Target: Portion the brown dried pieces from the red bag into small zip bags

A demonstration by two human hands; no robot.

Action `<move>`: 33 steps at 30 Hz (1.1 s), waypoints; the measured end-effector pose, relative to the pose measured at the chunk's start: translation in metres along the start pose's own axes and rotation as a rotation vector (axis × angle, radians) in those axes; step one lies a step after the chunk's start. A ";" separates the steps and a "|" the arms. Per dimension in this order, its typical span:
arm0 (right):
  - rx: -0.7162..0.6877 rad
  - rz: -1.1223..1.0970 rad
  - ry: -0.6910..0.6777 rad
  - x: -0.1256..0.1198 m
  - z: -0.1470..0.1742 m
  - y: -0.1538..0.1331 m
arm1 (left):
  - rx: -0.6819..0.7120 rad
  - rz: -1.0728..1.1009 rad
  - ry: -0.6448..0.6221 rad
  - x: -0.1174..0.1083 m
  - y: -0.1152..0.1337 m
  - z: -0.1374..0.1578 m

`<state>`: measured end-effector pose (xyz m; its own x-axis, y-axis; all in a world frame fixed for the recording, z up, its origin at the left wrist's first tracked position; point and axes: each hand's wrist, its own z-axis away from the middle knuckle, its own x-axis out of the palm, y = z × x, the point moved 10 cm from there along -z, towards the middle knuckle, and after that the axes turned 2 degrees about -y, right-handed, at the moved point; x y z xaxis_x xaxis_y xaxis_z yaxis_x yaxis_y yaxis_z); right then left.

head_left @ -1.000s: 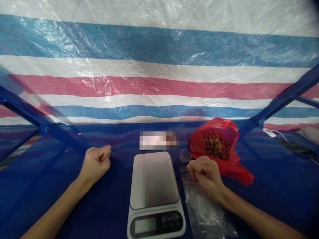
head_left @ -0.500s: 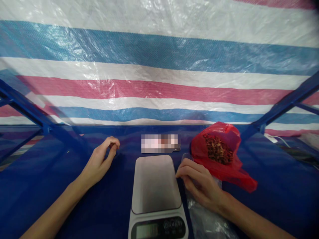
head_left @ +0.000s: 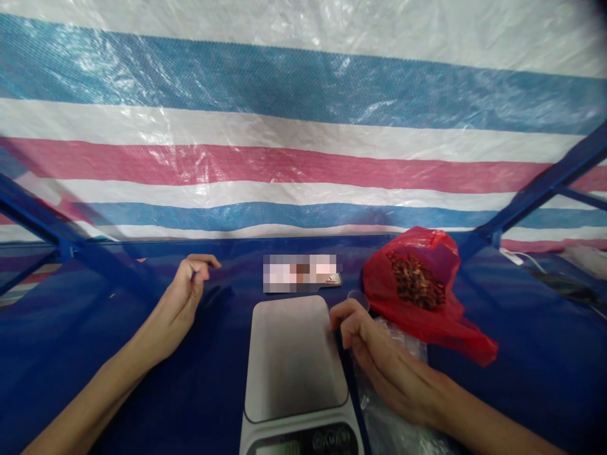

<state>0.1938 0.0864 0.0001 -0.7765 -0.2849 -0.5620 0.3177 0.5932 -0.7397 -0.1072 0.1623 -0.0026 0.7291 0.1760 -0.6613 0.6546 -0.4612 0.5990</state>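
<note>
"Scale (head_left: 294, 366) first: where is it?"

"Right in front of me on the blue tabletop (head_left: 203, 398), between my two hands. The display (head_left: 277, 449) is cut off at the bottom, so I won't read it out."

"And your right hand (head_left: 377, 354)?"

"Fingers curled, tips by the scale's far right edge. I can't tell if they touch it, or if anything is pinched between them. A clear cup (head_left: 359, 298) peeks out just behind, and a clear bag (head_left: 398, 433) lies partly under my hand and wrist in this view."

"What about the left hand (head_left: 176, 306)?"

"Off to the left, well apart from the scale. Fingers loosely bent, the index reaching out; I can't tell whether something small is tucked inside."

"Anything past the scale?"

"A flat thing (head_left: 300, 273), mostly blurred out, just beyond its far edge. To the right, next to the cup, there's a red bag (head_left: 379, 278), mouth gaping, with dry brown bits (head_left: 420, 284) showing. Striped sheeting (head_left: 303, 82) hangs behind it all."
</note>
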 end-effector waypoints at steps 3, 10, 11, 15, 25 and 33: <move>-0.042 0.027 -0.056 0.003 0.001 -0.005 | 0.017 -0.049 0.011 -0.003 0.008 0.000; -0.119 0.086 -0.016 -0.002 0.006 -0.009 | 0.130 -0.095 0.071 -0.009 0.025 0.000; -0.121 0.087 -0.002 -0.003 0.006 -0.008 | 0.135 -0.102 0.080 -0.010 0.026 0.000; -0.124 0.097 0.051 -0.005 0.006 -0.007 | 0.145 -0.119 0.107 -0.012 0.027 0.001; -0.113 0.077 0.111 -0.006 0.004 -0.004 | 0.119 -0.062 0.050 -0.005 0.014 0.001; -0.112 0.062 0.146 -0.009 0.006 -0.002 | 0.137 -0.093 0.057 -0.005 0.013 0.000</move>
<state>0.2034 0.0832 0.0043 -0.8304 -0.1377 -0.5399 0.3114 0.6889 -0.6546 -0.1020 0.1552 0.0082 0.6792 0.2712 -0.6820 0.6897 -0.5537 0.4667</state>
